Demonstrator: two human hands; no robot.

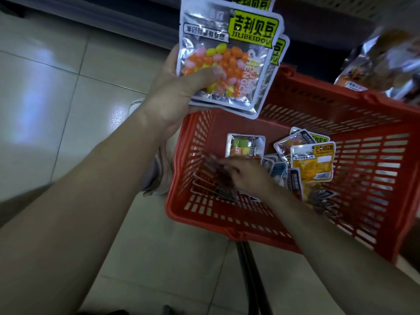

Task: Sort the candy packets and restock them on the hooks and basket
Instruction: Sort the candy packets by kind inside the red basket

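I see left hand (179,92) raised above red basket (204,220), thumb pinching stack of jelly-bean packets (227,57), rear ones mostly hidden, topmost cut off, right hand (247,176) below inside basket among loose packets (312,160), fingers blurred, grip I cannot tell

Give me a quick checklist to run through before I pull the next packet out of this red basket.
1. Left hand grips the jelly bean stack securely: ok, thumb pressed across its front.
2. Stack is all one kind: ok for the labels that show; cannot tell for the hidden ones.
3. Right hand has hold of a packet: cannot tell, it is blurred.
4. Matching packet available in the red basket: ok, one with the same green label lies at the far side.
5. Basket contents sorted: not ok, yellow packet and green-cube packet lie mixed with dark packets.
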